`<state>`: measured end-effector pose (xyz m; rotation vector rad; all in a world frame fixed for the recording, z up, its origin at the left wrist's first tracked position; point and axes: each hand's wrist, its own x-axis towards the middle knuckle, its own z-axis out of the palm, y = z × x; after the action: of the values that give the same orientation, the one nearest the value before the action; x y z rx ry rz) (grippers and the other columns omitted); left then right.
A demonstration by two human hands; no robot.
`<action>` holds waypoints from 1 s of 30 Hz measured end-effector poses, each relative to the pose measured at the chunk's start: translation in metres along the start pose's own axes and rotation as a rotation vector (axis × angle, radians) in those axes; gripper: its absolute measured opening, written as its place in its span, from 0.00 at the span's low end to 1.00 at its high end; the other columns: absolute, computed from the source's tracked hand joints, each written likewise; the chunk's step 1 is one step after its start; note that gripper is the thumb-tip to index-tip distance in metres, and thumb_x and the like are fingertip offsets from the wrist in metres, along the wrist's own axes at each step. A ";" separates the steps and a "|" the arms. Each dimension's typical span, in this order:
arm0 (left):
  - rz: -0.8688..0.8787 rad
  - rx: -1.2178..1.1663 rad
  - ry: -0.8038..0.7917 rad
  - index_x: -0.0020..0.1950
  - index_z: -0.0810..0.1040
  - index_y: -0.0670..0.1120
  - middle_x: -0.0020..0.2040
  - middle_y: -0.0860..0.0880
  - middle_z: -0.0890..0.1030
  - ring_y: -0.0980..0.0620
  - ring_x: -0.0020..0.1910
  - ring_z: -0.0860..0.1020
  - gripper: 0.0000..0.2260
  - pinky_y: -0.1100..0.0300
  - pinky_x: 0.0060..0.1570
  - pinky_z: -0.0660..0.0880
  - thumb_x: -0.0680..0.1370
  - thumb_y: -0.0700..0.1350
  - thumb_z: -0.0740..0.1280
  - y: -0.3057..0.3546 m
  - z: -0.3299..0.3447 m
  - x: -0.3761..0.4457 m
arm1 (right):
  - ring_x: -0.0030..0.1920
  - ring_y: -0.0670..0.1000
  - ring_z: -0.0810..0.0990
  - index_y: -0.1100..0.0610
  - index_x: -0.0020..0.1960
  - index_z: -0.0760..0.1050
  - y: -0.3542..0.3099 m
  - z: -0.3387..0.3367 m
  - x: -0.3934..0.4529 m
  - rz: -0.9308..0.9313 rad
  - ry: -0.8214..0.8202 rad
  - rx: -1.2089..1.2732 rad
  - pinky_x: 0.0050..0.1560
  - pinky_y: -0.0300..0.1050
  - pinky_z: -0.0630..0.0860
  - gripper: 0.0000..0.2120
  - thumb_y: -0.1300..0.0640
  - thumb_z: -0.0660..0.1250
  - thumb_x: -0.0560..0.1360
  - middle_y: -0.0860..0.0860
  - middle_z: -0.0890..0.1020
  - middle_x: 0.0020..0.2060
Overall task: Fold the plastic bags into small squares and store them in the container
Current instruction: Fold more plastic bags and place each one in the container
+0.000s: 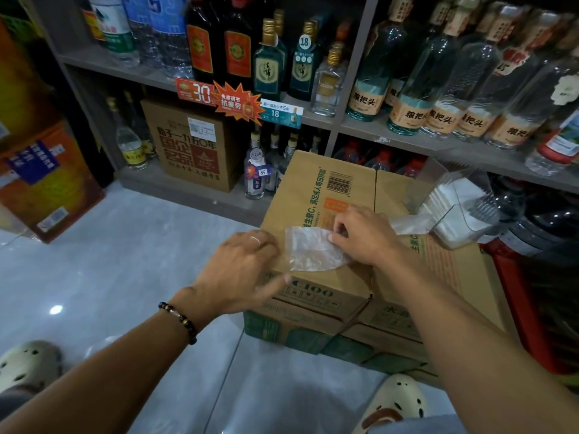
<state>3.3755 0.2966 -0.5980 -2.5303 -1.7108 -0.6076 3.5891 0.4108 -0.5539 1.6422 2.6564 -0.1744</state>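
Two hands flatten a clear plastic bag [310, 249] on a cardboard box [316, 189]: left hand [244, 267] presses spread at nine o'clock, right hand [360, 236] pinches its three o'clock edge; crease firmly before folding.

a carton [316, 195] is sitting on the floor [125, 245] in front of the shelves [407, 136]. a bag [310, 249] is lying on the carton's near left part, between the two hands: the left hand [241, 270] is resting at its left edge, the right hand [366, 236] is touching its right edge. a container [463, 211] is standing on the carton's far right corner. bottles [438, 89] are standing on the shelves behind. a box [191, 145] is sitting on the bottom shelf, left of the carton.
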 end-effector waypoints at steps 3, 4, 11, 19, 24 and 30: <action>-0.034 -0.042 0.151 0.52 0.79 0.43 0.53 0.46 0.79 0.48 0.51 0.77 0.16 0.48 0.49 0.77 0.81 0.51 0.56 0.015 0.003 0.014 | 0.54 0.50 0.73 0.50 0.45 0.76 0.002 0.001 0.001 0.003 -0.005 0.005 0.59 0.54 0.70 0.07 0.48 0.67 0.78 0.48 0.76 0.49; -0.013 -0.023 0.120 0.59 0.78 0.43 0.59 0.45 0.78 0.47 0.58 0.76 0.17 0.47 0.56 0.76 0.81 0.50 0.54 0.019 0.008 0.020 | 0.55 0.50 0.73 0.50 0.45 0.76 0.002 0.000 0.001 0.005 -0.010 0.005 0.58 0.54 0.70 0.07 0.48 0.67 0.78 0.47 0.75 0.49; -0.121 0.104 -0.351 0.80 0.51 0.47 0.80 0.48 0.52 0.51 0.79 0.47 0.31 0.49 0.77 0.43 0.79 0.59 0.36 0.023 0.028 0.038 | 0.63 0.53 0.74 0.54 0.61 0.74 -0.009 0.006 -0.014 -0.106 0.112 -0.076 0.71 0.59 0.63 0.12 0.52 0.58 0.82 0.52 0.77 0.61; -0.121 0.117 -0.331 0.80 0.52 0.48 0.80 0.50 0.54 0.52 0.79 0.49 0.38 0.49 0.76 0.43 0.74 0.61 0.31 0.019 0.031 0.036 | 0.80 0.55 0.45 0.50 0.81 0.45 0.043 0.027 -0.043 0.043 -0.137 -0.174 0.76 0.60 0.40 0.27 0.43 0.39 0.84 0.54 0.46 0.81; -0.147 0.102 -0.314 0.80 0.53 0.49 0.80 0.52 0.54 0.53 0.79 0.48 0.38 0.50 0.76 0.43 0.73 0.61 0.32 0.021 0.032 0.036 | 0.77 0.56 0.58 0.53 0.75 0.62 0.076 0.017 -0.061 0.182 0.061 -0.170 0.76 0.59 0.54 0.25 0.45 0.44 0.82 0.55 0.61 0.77; -0.139 0.051 -0.321 0.80 0.54 0.51 0.80 0.53 0.54 0.54 0.79 0.49 0.38 0.50 0.76 0.44 0.73 0.64 0.33 0.017 0.029 0.038 | 0.78 0.49 0.56 0.48 0.78 0.62 0.051 0.012 -0.073 -0.183 -0.050 -0.032 0.76 0.49 0.46 0.26 0.49 0.60 0.80 0.49 0.58 0.79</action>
<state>3.4114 0.3304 -0.6091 -2.6027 -1.9832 -0.1614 3.6668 0.3668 -0.5649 1.3662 2.7537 -0.1719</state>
